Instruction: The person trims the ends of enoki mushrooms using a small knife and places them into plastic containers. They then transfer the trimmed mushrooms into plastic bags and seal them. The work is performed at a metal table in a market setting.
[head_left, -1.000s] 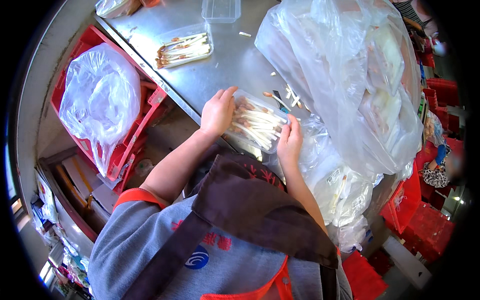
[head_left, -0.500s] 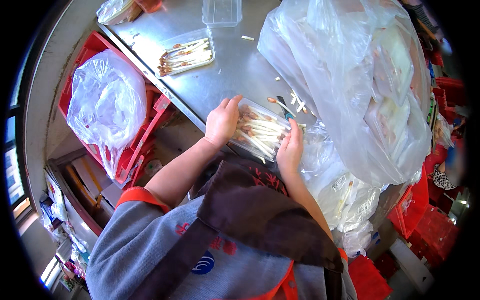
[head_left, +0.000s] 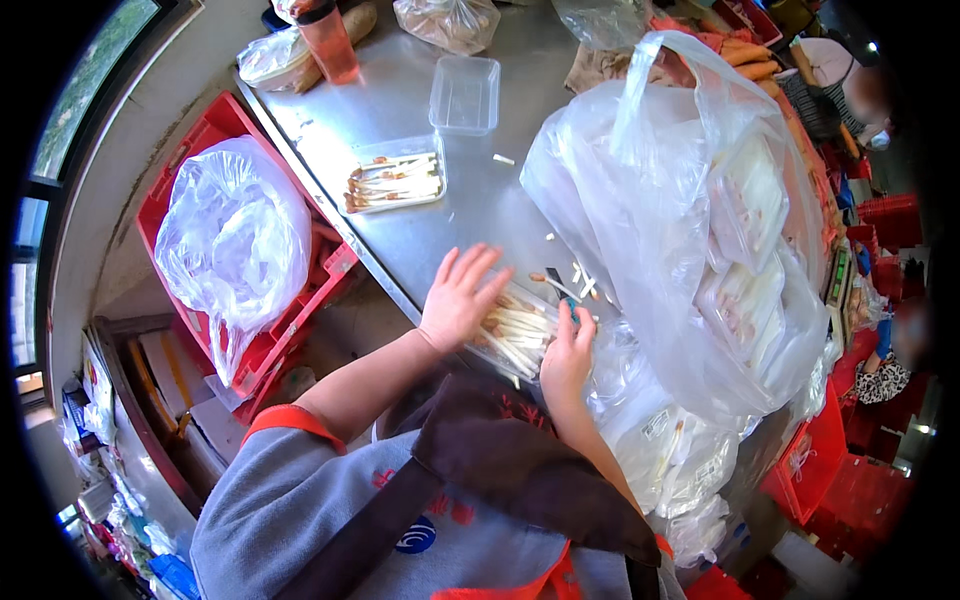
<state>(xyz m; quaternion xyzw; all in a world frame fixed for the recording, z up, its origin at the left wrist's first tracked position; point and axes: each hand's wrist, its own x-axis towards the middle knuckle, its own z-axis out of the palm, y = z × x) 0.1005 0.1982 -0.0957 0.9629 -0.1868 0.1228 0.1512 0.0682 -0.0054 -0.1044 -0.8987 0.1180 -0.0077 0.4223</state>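
Observation:
Long-stemmed mushrooms point(head_left: 515, 340) with brown caps fill a clear plastic tray point(head_left: 484, 353) at the table's near edge. My left hand point(head_left: 457, 304) is open, fingers spread, over the tray's left end. My right hand point(head_left: 567, 358) is at the tray's right end, its fingers bent; what they grip is hidden. Just beyond its fingertips lies a small knife point(head_left: 554, 274) with a dark blade and a teal-and-black handle. A single mushroom point(head_left: 553, 284) crosses the knife, and cut white stem pieces point(head_left: 585, 285) lie beside it.
Farther off are a mushroom-filled tray point(head_left: 440, 185), a bare clear tray point(head_left: 464, 128) and a reddish bottle point(head_left: 330, 45). A big plastic bag point(head_left: 680, 190) of packed trays crowds the right. Left of the steel table point(head_left: 480, 220), red crates point(head_left: 240, 108) hold a plastic bag point(head_left: 235, 240).
My left hand has let go of the tray's left side and spread over the mushrooms. My right fingertips have come closer to the knife handle. The view has shifted, showing more of the far table.

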